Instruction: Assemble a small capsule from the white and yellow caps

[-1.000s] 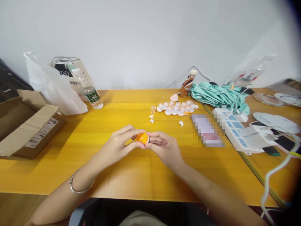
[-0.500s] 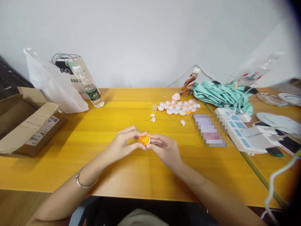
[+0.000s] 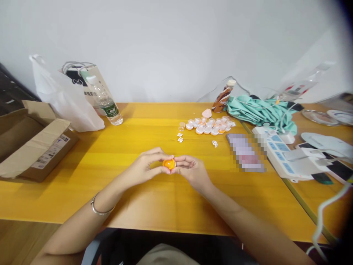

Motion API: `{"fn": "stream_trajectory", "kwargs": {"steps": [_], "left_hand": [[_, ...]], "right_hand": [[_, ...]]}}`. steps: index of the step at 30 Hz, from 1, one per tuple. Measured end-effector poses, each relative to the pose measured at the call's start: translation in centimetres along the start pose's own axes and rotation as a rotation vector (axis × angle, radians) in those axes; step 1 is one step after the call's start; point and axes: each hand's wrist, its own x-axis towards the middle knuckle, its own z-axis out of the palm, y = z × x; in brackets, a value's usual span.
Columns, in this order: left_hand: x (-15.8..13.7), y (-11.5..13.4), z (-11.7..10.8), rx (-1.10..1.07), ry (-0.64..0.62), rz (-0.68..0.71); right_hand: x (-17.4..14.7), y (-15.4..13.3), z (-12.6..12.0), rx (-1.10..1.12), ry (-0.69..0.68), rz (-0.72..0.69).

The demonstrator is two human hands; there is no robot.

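Both hands meet over the middle of the yellow table (image 3: 82, 162). Between their fingertips is a small orange round piece with a white rim (image 3: 168, 163). My left hand (image 3: 146, 166) pinches it from the left, thumb below and fingers above. My right hand (image 3: 191, 171) grips it from the right. A silver bangle (image 3: 99, 209) sits on my left wrist. Further back lies a cluster of several similar orange and clear small caps (image 3: 211, 126), with tiny white bits (image 3: 179, 137) beside them.
An open cardboard box (image 3: 33, 147) sits at the left, with a white plastic bag (image 3: 64, 97) and a water bottle (image 3: 106, 101) behind it. At the right are a brown drink bottle (image 3: 223, 96), teal cloth (image 3: 259, 112), a white power strip (image 3: 278, 152) and cables.
The hands stay together on the orange piece, turning it slightly; they have drawn a little closer. The view shifted slightly.
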Motion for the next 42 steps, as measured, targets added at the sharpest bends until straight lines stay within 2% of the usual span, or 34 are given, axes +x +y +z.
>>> {"fn": "stream_trajectory", "kwargs": {"steps": [4, 9, 17, 22, 26, 30, 36, 42], "left_hand": [[0.1, -0.8, 0.0, -0.036, -0.007, -0.029], [0.1, -1.0, -0.2, -0.091, -0.040, -0.017], [-0.1, -0.4, 0.2, -0.036, -0.024, -0.039], [0.0, -1.2, 0.8, 0.128, 0.046, -0.057], [-0.1, -2.3, 1.6, 0.255, -0.008, -0.042], [-0.1, -3.5, 2.2, 0.283, -0.075, -0.033], [-0.1, -4.0, 2.9, 0.350, -0.104, -0.047], [-0.1, -3.9, 2.7, 0.324, -0.147, -0.076]], "right_hand": [[0.6, 0.8, -0.2, 0.130, -0.026, 0.088], [1.0, 0.8, -0.4, 0.319, -0.177, 0.198], [1.4, 0.7, -0.9, 0.403, -0.261, 0.236], [2.0, 1.2, -1.4, 0.315, -0.242, 0.256], [2.5, 2.0, -1.9, 0.198, -0.183, 0.256], [2.9, 3.0, -2.0, -0.016, -0.187, 0.141], [3.4, 4.4, -2.1, -0.422, -0.083, -0.071], [3.5, 4.9, -2.2, -0.552, -0.090, -0.154]]}}
